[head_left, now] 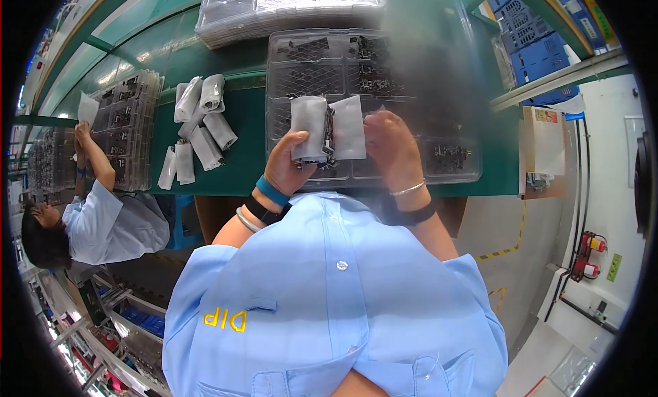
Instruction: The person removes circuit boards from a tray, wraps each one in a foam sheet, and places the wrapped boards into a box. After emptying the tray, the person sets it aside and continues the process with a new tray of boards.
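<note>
My left hand (289, 165) grips a small stack of black electronic parts (329, 138) together with the white foam sheet (310, 126) wrapped partly around them. The sheet lies opened to both sides, with the parts standing in the fold between. At the sheet's right edge my right hand (396, 150) has its fingers curled in a pinch, slightly blurred. Both hands are over a clear plastic compartment tray (312, 79), whose pockets hold more dark parts (449, 157), several of them hidden by my hands and by haze in the picture.
Several white wrapped bundles (205, 143) lie on the green table (240, 109) to the left. Stacked clear trays (288, 6) stand at the back. A co-worker (110, 219) handles a white sheet by another tray stack (130, 129). Blue crates (541, 61) and a cardboard box (546, 143) are right.
</note>
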The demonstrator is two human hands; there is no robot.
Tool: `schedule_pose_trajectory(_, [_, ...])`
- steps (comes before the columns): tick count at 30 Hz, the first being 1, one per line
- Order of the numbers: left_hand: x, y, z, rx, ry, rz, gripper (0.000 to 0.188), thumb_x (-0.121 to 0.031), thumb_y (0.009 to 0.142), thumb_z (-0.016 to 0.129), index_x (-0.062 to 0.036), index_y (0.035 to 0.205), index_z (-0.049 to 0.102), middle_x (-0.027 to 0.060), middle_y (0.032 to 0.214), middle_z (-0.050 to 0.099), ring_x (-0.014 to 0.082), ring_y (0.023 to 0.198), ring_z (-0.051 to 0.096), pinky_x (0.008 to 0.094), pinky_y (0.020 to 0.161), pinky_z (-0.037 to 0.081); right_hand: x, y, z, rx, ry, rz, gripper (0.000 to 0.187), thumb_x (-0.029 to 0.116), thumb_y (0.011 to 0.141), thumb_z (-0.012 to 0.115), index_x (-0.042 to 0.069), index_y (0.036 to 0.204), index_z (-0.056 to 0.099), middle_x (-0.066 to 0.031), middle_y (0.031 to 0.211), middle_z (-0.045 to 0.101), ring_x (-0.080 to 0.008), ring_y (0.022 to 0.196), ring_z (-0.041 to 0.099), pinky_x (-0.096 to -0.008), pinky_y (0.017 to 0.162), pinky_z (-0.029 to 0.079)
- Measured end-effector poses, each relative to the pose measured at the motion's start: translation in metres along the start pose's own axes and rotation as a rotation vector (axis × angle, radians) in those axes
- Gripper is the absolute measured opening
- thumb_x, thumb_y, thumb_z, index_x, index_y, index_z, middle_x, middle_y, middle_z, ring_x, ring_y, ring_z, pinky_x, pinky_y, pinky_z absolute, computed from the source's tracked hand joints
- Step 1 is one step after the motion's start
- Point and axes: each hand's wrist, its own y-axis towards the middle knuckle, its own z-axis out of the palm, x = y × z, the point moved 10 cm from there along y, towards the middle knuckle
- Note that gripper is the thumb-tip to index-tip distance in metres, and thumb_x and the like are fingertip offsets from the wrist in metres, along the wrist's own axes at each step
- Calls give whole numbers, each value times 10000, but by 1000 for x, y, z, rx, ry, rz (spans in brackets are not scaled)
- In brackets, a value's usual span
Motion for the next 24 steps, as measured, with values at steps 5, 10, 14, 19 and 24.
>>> schedule_pose_trajectory(5, [-7,0,-1,8,-83,-7,485,-198,815,591,-35,1259,486,117,1072,622,224,968,633,350,834,529,6,-5,16,146,208,43,367,276,914,546,52,1204,525,-121,1128,619,-261,1035,597,-399,828,502])
schedule_pose_trajectory(10, [-22,-5,-10,17,-142,52,456,-193,814,597,-38,1233,507,129,1067,632,234,965,642,354,822,537,22,-8,-4,124,115,0,463,335,917,531,33,1267,499,-141,1193,588,-274,1088,577,-424,874,493])
schedule_pose_trajectory(14, [-28,-7,5,14,-97,83,435,-194,810,605,-42,1209,521,121,1055,632,226,956,640,343,824,532,0,-13,-17,28,-28,124,487,350,923,534,23,1280,493,-135,1212,579,-253,1111,565,-400,903,482])
schedule_pose_trajectory(19, [-18,-2,3,-60,-45,98,438,-191,808,611,-46,1210,519,106,1042,634,218,941,637,335,826,527,-34,-22,18,49,-405,100,469,356,921,573,27,1252,526,-78,1132,599,-162,1055,564,-305,886,467])
schedule_pose_trajectory(24, [-9,-5,5,-73,-41,48,444,-195,809,613,-50,1217,517,89,1037,633,214,930,635,350,839,514,-19,-7,27,-24,-313,-2,435,285,911,616,47,1264,530,-31,1091,583,-105,1023,545,-246,883,446])
